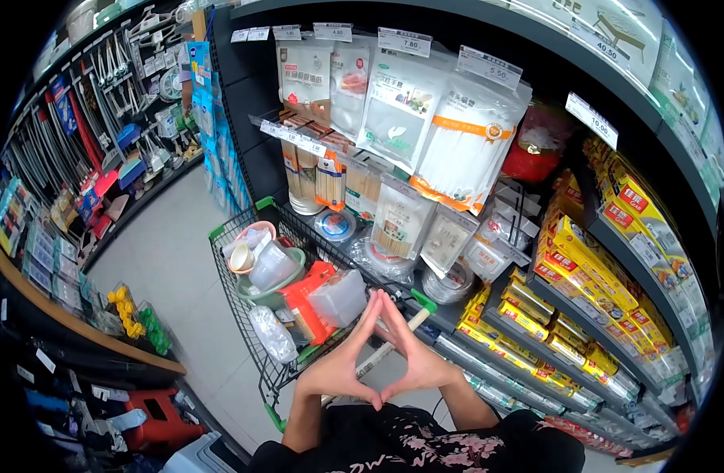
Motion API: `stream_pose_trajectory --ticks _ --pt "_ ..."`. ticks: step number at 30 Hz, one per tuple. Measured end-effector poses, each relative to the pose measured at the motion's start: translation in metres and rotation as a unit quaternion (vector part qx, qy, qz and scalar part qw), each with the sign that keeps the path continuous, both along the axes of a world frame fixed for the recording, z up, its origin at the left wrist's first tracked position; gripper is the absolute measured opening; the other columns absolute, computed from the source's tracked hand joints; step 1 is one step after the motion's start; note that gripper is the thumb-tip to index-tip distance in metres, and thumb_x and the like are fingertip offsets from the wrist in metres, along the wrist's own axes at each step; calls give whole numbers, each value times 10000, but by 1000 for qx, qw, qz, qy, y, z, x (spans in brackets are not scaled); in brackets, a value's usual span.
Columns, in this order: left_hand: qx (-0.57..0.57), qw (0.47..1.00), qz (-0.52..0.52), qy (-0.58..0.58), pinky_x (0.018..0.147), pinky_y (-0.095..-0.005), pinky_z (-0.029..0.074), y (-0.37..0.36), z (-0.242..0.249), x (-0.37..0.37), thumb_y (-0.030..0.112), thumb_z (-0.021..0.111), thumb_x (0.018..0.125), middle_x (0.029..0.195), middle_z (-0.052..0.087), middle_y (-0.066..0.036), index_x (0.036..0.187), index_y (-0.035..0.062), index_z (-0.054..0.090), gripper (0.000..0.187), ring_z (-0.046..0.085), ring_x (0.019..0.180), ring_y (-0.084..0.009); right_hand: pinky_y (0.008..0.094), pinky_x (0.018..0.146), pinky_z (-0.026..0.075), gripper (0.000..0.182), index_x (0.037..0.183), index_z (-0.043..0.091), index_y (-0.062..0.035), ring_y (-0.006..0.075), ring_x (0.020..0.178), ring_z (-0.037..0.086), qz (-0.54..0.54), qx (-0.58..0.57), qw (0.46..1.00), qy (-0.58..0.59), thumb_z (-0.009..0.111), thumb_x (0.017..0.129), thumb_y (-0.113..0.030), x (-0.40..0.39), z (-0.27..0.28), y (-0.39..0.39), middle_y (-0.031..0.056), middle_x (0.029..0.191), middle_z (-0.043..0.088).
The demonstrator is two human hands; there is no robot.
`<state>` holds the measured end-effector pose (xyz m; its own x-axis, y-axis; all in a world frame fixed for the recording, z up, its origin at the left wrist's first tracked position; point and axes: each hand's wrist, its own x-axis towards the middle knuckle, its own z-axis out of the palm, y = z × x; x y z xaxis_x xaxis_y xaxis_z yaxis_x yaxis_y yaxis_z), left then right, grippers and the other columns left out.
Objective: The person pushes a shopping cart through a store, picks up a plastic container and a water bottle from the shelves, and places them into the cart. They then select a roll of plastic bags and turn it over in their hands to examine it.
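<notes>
My left hand [342, 359] and my right hand [416, 356] are held up in front of my chest, fingers stretched out and both empty. Their fingertips meet at the top and their thumbs touch below, framing a rough triangle. Through that gap shows part of the handle [375, 359] of a shopping cart [234, 276], which stands just beyond my hands. Inside the cart are a green basin [297, 280] with small tubs in it, a red-orange package [305, 303], a clear plastic box [338, 298] and a clear-wrapped bundle [272, 333].
Shelves on the right carry hanging white packs [464, 138], yellow boxes [587, 256] and yellow rolls [528, 315]. Across the tiled aisle [173, 229] hang kitchen utensils [113, 59]. A red plastic stool [161, 422] sits at the lower left.
</notes>
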<state>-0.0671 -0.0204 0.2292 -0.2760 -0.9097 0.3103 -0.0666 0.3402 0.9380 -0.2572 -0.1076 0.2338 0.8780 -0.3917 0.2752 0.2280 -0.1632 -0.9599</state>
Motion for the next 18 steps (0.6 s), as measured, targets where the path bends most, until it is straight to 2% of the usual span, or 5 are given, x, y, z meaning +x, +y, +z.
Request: stream_pose_trajectory --ticks 7,9,10,15,18 --pt "8 1000 8 -4 1253 -447 76 4 2 -2 510 978 476 1681 -77 -241 1623 48 -21 1589 -20 1567 -335 517 1252 145 1576 1605 -138 -71 283 1565 -25 4 7 1000 -8 998 559 -385 -2 -4 6 160 1687 -128" --pt "8 1000 12 -7 1254 -448 76 5 3 -3 511 977 483 1681 -77 -238 1624 50 -17 1582 -19 1567 -336 514 1255 131 1600 1605 -150 -91 290 1567 -62 9 12 1000 -2 1019 527 -266 -5 -7 2 165 1684 -144" --pt "8 1000 13 -7 1254 -449 77 6 3 -5 515 975 487 1681 -77 -238 1623 48 -17 1579 -18 1567 -336 522 1251 139 1599 1607 -145 -97 296 1567 -66 12 17 1000 -4 1020 524 -255 -6 -7 1 155 1686 -146" --pt "23 999 17 18 1254 -449 82 3 1 -14 531 971 492 1682 -76 -234 1622 43 -21 1580 -22 1567 -334 529 1247 142 1593 1609 -139 -97 295 1569 -62 15 21 1000 -1 1020 526 -240 -14 -4 -2 149 1688 -143" --pt "14 1000 -3 -19 1253 -453 82 -4 5 -29 539 969 486 1683 -81 -229 1621 40 -26 1589 -29 1566 -337 529 1247 147 1583 1612 -131 -99 293 1568 -40 -11 29 999 -11 1015 534 -274 -28 -3 -1 146 1691 -122"
